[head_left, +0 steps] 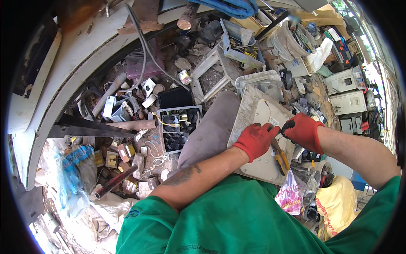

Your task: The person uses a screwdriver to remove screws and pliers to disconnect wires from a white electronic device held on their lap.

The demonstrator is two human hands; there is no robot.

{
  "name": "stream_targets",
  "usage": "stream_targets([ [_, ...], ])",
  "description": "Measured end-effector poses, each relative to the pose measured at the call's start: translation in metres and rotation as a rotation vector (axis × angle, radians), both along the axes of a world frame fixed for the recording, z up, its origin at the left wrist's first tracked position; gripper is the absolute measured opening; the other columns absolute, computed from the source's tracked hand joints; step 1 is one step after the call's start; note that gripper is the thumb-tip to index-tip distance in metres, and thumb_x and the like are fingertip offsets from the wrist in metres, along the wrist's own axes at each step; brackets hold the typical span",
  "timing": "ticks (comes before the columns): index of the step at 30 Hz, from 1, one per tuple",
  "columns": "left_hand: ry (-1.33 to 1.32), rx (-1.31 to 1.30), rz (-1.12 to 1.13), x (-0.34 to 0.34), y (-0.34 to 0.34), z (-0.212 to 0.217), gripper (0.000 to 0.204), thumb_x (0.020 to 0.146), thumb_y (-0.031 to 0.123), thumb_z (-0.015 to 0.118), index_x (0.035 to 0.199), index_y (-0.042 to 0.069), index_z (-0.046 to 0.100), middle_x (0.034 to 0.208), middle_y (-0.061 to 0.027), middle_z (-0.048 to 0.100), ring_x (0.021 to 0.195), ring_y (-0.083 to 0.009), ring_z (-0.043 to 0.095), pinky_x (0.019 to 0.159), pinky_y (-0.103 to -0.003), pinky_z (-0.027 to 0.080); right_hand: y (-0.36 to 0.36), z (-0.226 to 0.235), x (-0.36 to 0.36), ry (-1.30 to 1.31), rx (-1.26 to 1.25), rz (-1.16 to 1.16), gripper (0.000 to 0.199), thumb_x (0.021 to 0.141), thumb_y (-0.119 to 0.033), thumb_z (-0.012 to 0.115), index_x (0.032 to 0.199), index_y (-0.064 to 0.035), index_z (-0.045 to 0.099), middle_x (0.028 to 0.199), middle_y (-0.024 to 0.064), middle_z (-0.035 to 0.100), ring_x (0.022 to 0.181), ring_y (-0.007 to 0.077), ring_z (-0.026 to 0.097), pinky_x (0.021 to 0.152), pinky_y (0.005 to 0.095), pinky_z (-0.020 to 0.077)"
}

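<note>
Across my lap rests a dirty whitish metal panel (244, 111) with a paler rounded plate on its face and a thin wire at its upper part. My left hand (257, 139), in a red glove, is over the panel with its fingers bent together. Close beside it, my right hand (303, 130), also red-gloved, pinches near the panel's right edge. Whatever is between the fingers of either hand is too small or hidden to name. Pliers (281, 162) with yellow-orange and black handles lie on the panel just below my hands, their jaws pointing up toward the left glove.
A curved-looking table edge (80, 70) runs along the left and top. A grey box of black parts (179, 111), a wooden frame (213, 70) and several small transformers cover the floor. At right are a yellow bag (337, 203), a large bucket (287, 41) and white metal boxes (347, 102).
</note>
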State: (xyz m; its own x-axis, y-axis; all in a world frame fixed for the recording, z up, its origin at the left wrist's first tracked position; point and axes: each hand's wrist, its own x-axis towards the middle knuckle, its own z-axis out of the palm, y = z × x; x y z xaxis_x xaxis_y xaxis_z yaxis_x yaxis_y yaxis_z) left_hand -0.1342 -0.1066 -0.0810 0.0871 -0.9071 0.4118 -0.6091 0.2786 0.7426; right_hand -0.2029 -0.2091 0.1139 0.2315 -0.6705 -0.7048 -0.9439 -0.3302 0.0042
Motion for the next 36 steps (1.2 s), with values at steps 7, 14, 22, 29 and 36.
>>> stream_targets([
  [7, 0.061, 0.039, -0.035, 0.0, 0.001, -0.001, 0.03, 0.087, 0.009, 0.062, 0.117, 0.011, 0.061, 0.106, -0.0114, 0.067, 0.088, -0.0335, 0.071, 0.082, -0.045, 0.056, 0.006, 0.002, 0.011, 0.242, -0.07, 0.654, 0.021, 0.087, -0.023, 0.065, 0.098, -0.0083, 0.074, 0.1, 0.0126, 0.075, 0.089, 0.0342, 0.071, 0.076, 0.0457, 0.0555],
  [14, 0.05, 0.078, -0.027, 0.004, -0.001, 0.005, 0.032, 0.088, 0.011, 0.064, 0.119, 0.012, 0.059, 0.111, -0.0115, 0.068, 0.095, -0.033, 0.07, 0.086, -0.045, 0.055, -0.008, 0.012, 0.024, 0.256, -0.015, 1.478, 0.021, 0.086, -0.024, 0.067, 0.1, -0.0099, 0.072, 0.099, 0.0118, 0.074, 0.091, 0.0326, 0.073, 0.077, 0.047, 0.058],
  [22, 0.123, 0.09, -0.023, 0.012, -0.002, 0.003, 0.024, 0.09, 0.017, 0.063, 0.113, 0.012, 0.06, 0.11, -0.0118, 0.069, 0.099, -0.0381, 0.068, 0.085, -0.048, 0.055, 0.007, 0.044, -0.002, 0.211, -0.313, 0.812, 0.034, 0.094, -0.038, 0.068, 0.106, -0.007, 0.063, 0.09, 0.0176, 0.071, 0.09, 0.0373, 0.071, 0.078, 0.0493, 0.0549],
  [29, 0.068, 0.114, -0.151, 0.033, -0.007, 0.005, 0.028, 0.095, 0.02, 0.064, 0.119, 0.008, 0.065, 0.103, -0.0188, 0.072, 0.095, -0.0408, 0.069, 0.083, -0.049, 0.055, 0.006, 0.012, -0.042, -0.344, -0.343, 1.03, 0.031, 0.083, -0.02, 0.074, 0.11, -0.0073, 0.064, 0.112, 0.0216, 0.068, 0.104, 0.0397, 0.068, 0.089, 0.0482, 0.0556],
  [36, 0.04, 0.174, -0.134, 0.037, -0.013, 0.016, 0.023, 0.095, 0.019, 0.063, 0.116, 0.01, 0.066, 0.098, -0.0213, 0.071, 0.094, -0.0442, 0.067, 0.083, -0.05, 0.054, -0.016, 0.015, -0.035, -0.318, -0.263, 1.053, 0.041, 0.082, -0.011, 0.069, 0.123, -0.007, 0.064, 0.126, 0.0218, 0.065, 0.114, 0.0391, 0.066, 0.092, 0.0494, 0.0557],
])
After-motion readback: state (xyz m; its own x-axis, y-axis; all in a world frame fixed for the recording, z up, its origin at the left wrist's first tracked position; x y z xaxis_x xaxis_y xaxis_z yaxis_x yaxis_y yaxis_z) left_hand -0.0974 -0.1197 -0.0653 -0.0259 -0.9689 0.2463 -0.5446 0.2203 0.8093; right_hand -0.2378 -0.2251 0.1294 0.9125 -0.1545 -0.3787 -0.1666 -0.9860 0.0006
